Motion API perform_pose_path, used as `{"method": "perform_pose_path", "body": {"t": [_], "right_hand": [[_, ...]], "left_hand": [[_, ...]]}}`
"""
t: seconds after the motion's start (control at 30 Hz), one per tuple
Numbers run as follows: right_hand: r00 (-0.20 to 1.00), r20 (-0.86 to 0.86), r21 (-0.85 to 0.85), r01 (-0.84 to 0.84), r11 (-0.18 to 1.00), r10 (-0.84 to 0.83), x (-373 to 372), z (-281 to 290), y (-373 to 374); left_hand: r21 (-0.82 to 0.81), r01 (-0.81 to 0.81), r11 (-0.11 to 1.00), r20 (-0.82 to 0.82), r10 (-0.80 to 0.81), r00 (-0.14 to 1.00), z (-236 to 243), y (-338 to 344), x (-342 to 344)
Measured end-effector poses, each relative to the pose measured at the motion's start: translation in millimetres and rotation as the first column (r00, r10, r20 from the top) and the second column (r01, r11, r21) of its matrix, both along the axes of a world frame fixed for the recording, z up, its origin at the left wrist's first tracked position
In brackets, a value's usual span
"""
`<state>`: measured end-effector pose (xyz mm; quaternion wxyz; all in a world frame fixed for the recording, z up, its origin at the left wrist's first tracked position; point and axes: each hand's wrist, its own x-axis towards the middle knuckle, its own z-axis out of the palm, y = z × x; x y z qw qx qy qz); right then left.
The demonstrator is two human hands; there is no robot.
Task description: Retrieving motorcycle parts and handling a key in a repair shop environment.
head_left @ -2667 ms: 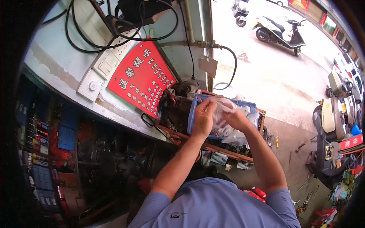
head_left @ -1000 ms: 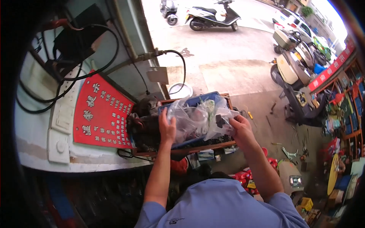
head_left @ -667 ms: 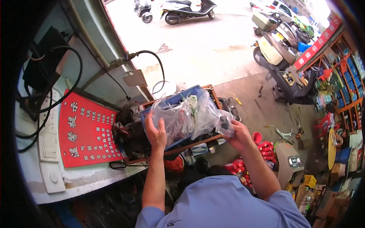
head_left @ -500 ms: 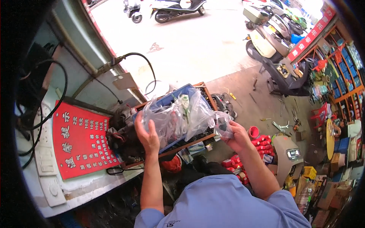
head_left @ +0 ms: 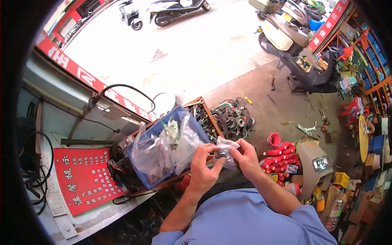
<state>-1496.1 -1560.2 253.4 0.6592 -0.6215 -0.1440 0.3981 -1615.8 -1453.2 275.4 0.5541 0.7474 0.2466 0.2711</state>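
Both hands work one small clear plastic bag (head_left: 226, 148), just right of the blue bin (head_left: 195, 122). Left hand (head_left: 203, 168) pinches its near edge; right hand (head_left: 244, 159) grips the far side, apparently to pull it open. Dark part inside.

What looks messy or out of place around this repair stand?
Hand tools lie scattered on the concrete floor, and dark ring-shaped parts spill in a heap beside the wooden tray. Both hands hold a small clear bag; nothing there looks damaged.
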Motion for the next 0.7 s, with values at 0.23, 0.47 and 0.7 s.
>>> {"method": "perform_pose_path", "body": {"t": [0.23, 0.47, 0.7], "right_hand": [[0.990, 0.140, -0.062, 0.033, 0.998, -0.024, 163, -56, -45], [0.903, 0.429, -0.285, 0.174, 0.943, -0.037, 339, -58, -124], [0.892, 0.430, -0.334, 0.298, 0.894, -0.136, 443, -62, -158]], "left_hand": [[0.106, 0.043, 0.993, -0.184, -0.023, 0.983, -41, -44, 182], [-0.041, 0.187, 0.981, -0.256, -0.192, 0.947, -69, -115, 367], [-0.001, 0.439, 0.899, -0.381, -0.406, 0.831, -67, -130, 492]]}}
